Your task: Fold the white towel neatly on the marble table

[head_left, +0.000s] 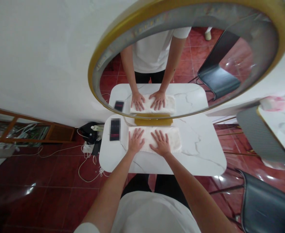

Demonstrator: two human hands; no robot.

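A folded white towel (175, 139) lies lengthwise across the white marble-patterned table (200, 155). Flat on its left end rests my left hand (136, 141), fingers spread and pointing away from me. My right hand (161, 142) presses flat near the towel's middle, its fingers also apart. Neither hand grips anything. Left of the towel is a dark flat item (115, 129) with a blurred-out surface, so its kind is unclear.
A large gold-framed mirror (154, 118) stands on the table's far side, reflecting my arms. A black chair (266, 200) is at the lower right, below another table (278, 129). Cables and a black bag (88, 132) lie on the floor at left.
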